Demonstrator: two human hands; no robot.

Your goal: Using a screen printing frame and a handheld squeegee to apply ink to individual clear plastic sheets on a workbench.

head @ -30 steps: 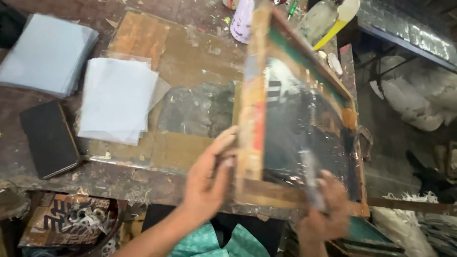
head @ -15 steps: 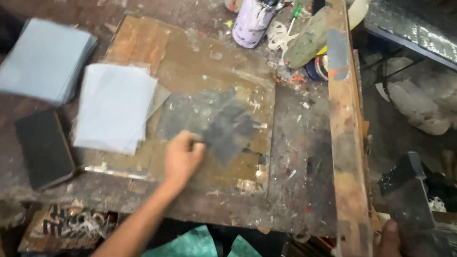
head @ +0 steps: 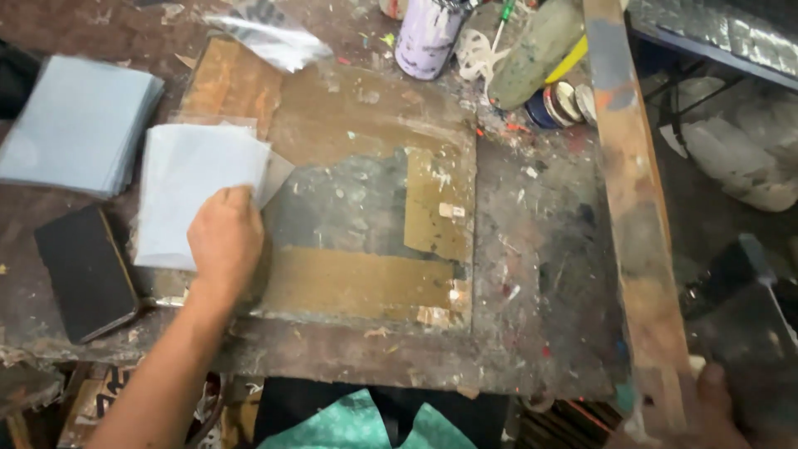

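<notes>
My left hand (head: 224,241) flat, fingers spread on stack of pale blue-white thin sheets (head: 195,195), pressing top sheet, not yet lifted. Worn brown taped board (head: 366,283) just right of fingers, bare, no sheet laid on it. My right hand (head: 719,407) at lower edge, fingers curled round paint-smeared wooden frame (head: 636,224), held raised on edge. I judge: sheet pick-up begun, placing left.

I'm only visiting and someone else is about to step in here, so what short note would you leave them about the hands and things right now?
Left hand: flat on the stack of pale sheets at the left of the printing board.
Right hand: at the bottom right, against the raised wooden frame; grip unclear.
Done: frame is lifted clear of the board.
Left: no sheet lies on the board's middle yet.
</notes>
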